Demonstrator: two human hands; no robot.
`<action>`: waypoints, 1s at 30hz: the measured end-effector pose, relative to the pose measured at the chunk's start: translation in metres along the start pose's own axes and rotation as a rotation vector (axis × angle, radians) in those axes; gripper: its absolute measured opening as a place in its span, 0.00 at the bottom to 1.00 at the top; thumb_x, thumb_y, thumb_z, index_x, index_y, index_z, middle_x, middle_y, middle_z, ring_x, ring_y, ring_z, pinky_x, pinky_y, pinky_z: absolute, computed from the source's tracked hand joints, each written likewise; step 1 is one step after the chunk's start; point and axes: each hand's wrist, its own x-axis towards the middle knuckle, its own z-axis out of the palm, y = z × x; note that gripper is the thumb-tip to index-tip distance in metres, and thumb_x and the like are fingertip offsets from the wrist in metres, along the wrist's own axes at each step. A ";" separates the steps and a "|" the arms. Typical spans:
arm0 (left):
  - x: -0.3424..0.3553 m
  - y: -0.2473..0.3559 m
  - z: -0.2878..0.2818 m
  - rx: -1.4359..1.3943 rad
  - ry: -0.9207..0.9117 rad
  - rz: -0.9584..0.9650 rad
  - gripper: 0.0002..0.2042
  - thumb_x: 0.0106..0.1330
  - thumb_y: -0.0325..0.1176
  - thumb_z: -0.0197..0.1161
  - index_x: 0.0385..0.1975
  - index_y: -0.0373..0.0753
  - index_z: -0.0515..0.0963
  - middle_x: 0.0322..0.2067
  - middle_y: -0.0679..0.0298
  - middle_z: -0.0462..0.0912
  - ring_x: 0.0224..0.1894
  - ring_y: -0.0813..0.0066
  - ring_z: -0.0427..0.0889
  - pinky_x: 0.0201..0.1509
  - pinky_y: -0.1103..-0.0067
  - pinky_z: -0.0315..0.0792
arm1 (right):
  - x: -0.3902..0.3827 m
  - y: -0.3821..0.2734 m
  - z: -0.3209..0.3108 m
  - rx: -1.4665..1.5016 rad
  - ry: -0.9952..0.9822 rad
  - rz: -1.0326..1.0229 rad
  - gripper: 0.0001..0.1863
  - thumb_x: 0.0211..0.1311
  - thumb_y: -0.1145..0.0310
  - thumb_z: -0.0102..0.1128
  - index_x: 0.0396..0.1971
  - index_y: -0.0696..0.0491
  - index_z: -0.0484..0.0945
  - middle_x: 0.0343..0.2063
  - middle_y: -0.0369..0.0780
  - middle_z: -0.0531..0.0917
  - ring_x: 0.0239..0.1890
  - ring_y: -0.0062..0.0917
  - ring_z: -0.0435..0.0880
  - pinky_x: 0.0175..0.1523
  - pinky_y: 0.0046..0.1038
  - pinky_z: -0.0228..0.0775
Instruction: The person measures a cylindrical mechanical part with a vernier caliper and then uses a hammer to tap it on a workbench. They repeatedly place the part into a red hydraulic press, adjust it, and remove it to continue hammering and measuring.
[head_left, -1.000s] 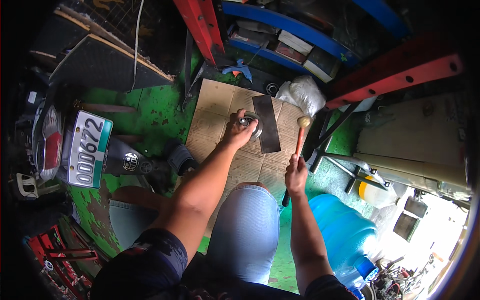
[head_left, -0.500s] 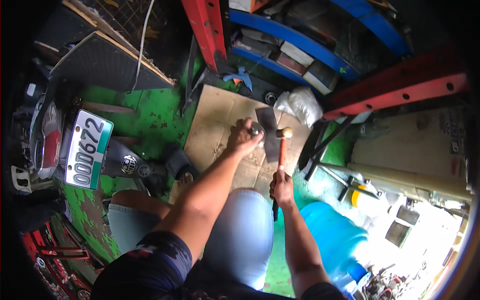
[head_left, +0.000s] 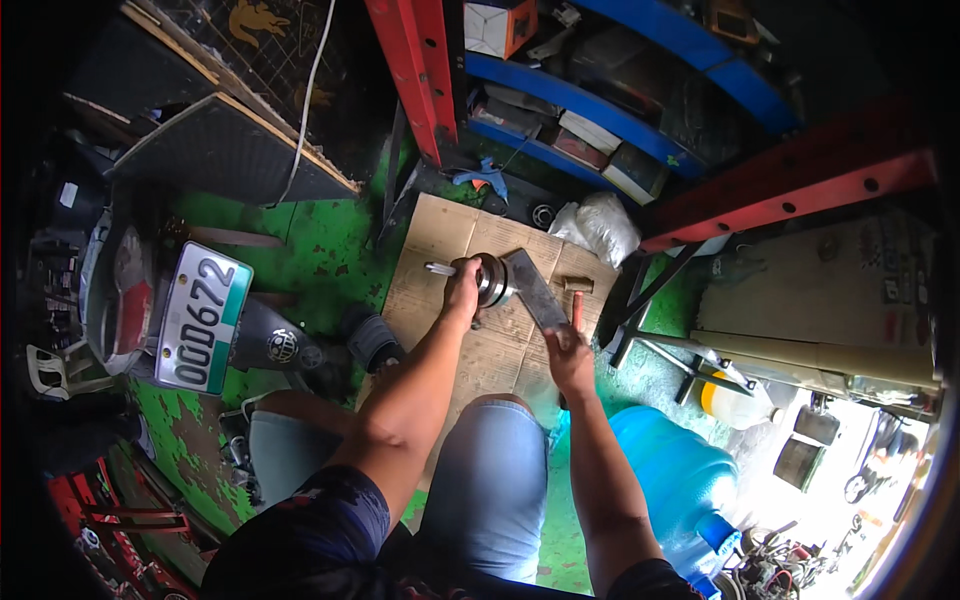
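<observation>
My left hand (head_left: 463,292) is closed on a round metal part with a grooved, pulley-like rim (head_left: 492,280). Its pale shaft (head_left: 439,269) sticks out leftward past my fingers. My right hand (head_left: 570,358) is closed at the near end of a flat dark metal plate (head_left: 539,293). The plate slants away toward the round part, its far end close beside the rim; whether they touch I cannot tell. A hammer (head_left: 577,305) with a red handle runs under the same hand, its head over the cardboard. My fingers partly hide the handle.
A cardboard sheet (head_left: 440,230) lies on the green floor under the work. Beyond are a blue tool (head_left: 483,178), a plastic bag (head_left: 605,226) and blue shelving (head_left: 600,95). Red posts (head_left: 415,70) flank it. A blue water jug (head_left: 670,455) stands right; a license plate (head_left: 203,318) shows left.
My left hand has tipped the round part onto its side and moved it slightly left. My right hand has lowered the hammer and taken the plate's near end; the plate now slants.
</observation>
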 end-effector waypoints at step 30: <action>-0.652 0.559 0.002 -0.546 -1.284 0.418 0.39 0.63 0.39 0.55 0.77 0.34 0.58 0.80 0.52 0.51 0.82 0.55 0.48 0.83 0.61 0.45 | -0.187 -0.764 -0.532 1.208 -0.054 0.016 0.19 0.79 0.49 0.54 0.35 0.49 0.72 0.23 0.32 0.70 0.24 0.22 0.72 0.34 0.31 0.69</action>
